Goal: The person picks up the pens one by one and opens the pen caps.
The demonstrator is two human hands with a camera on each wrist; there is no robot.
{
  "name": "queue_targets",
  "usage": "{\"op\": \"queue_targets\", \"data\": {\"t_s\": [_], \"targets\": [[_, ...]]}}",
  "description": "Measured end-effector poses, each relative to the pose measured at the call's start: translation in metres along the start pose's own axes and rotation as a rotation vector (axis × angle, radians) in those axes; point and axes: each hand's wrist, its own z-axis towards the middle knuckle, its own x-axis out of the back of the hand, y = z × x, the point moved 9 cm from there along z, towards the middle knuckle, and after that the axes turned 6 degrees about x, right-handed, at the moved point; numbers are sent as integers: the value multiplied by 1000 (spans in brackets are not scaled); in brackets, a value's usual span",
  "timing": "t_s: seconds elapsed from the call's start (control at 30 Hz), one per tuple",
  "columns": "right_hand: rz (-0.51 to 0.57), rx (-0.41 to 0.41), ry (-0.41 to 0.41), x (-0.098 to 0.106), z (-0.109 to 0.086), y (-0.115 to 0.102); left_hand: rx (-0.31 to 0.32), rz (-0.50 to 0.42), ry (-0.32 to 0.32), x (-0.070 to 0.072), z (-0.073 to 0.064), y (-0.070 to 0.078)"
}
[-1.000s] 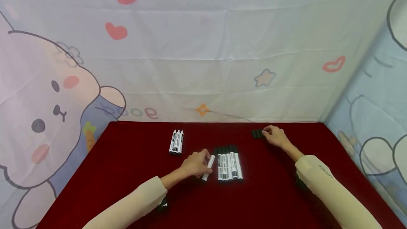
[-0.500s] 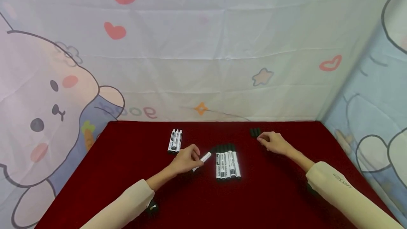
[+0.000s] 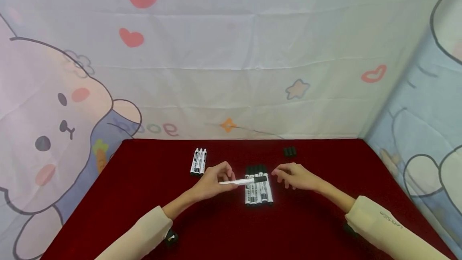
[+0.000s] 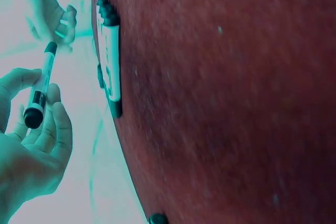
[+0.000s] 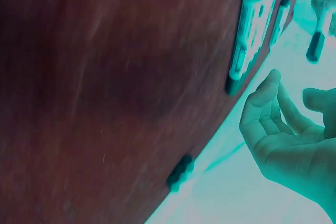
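My left hand point(image 3: 214, 181) pinches a white marker point(image 3: 240, 181) between thumb and fingers. The marker lies nearly level above the table, its black cap pointing right. In the left wrist view, thumb and fingers hold the marker point(image 4: 42, 85) near its rear end. Just beyond the cap is my right hand point(image 3: 297, 176), its fingers loosely bent. The right wrist view shows that hand point(image 5: 283, 140) with thumb and fingers apart and nothing between them. Beneath the held marker, several capped markers point(image 3: 258, 193) lie side by side, partly covered by it.
Three uncapped markers point(image 3: 199, 161) lie together at the back left, white tips pointing away. A short row of black caps point(image 3: 290, 151) sits at the back right. Dark red cloth point(image 3: 231, 232) covers the table, and a printed curtain point(image 3: 202, 91) hangs behind it.
My left hand has lifted the marker and turned it from slanting to nearly level. My right hand has left the caps and come left and nearer, towards the marker's capped end.
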Motion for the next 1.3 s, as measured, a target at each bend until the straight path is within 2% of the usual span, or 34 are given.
{"op": "queue_targets", "data": {"t_s": [0.1,0.23,0.47,0.6,0.8,0.9,1.07,1.3], "targets": [[71,12,-46,-17,3,-9,-51,2,-12,-7,1,7],[157,27,-129,-35,4,-20,-65,-18,-35,-13,2,10],[121,104,-213,-49,6,-36,-35,-5,-42,-14,1,5],[106,120,-243,-53,6,-40,-60,55,-52,-16,2,4],[25,146,-228,-55,10,-46,-115,149,-108,-21,1,10],[5,146,-247,-60,11,-47,-120,194,-136,-25,1,11],[-4,129,-287,-66,10,-46,-132,275,-145,-30,2,13],[-50,136,-248,-62,12,-50,-128,368,-186,-40,2,14]]}}
